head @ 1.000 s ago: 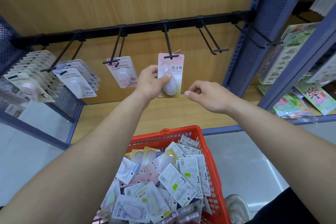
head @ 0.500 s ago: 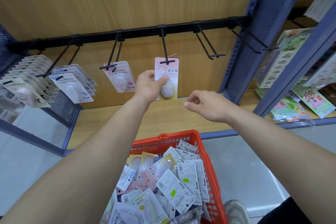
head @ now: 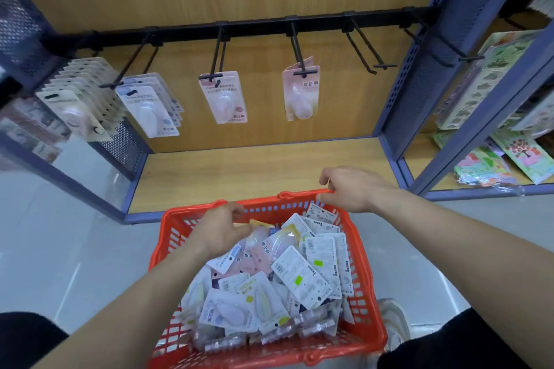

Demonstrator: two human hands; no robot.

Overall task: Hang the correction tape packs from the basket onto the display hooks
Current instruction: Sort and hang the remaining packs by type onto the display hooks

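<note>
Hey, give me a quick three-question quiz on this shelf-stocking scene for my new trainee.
1. True or false: the right hand grips the red basket by its rim.
2. The left hand is: A on a hook, B over the packs in the basket, C on the shelf.
3. Fill in: the black hook just right of the rightmost hung pack is ____.
Key: 1 true; 2 B; 3 empty.

Left grip [head: 220, 234] and right grip [head: 352, 190] bare, forearms [head: 434, 237] uncovered, black garment [head: 449, 341] at both lower corners, pale sneaker [head: 394, 323]
</note>
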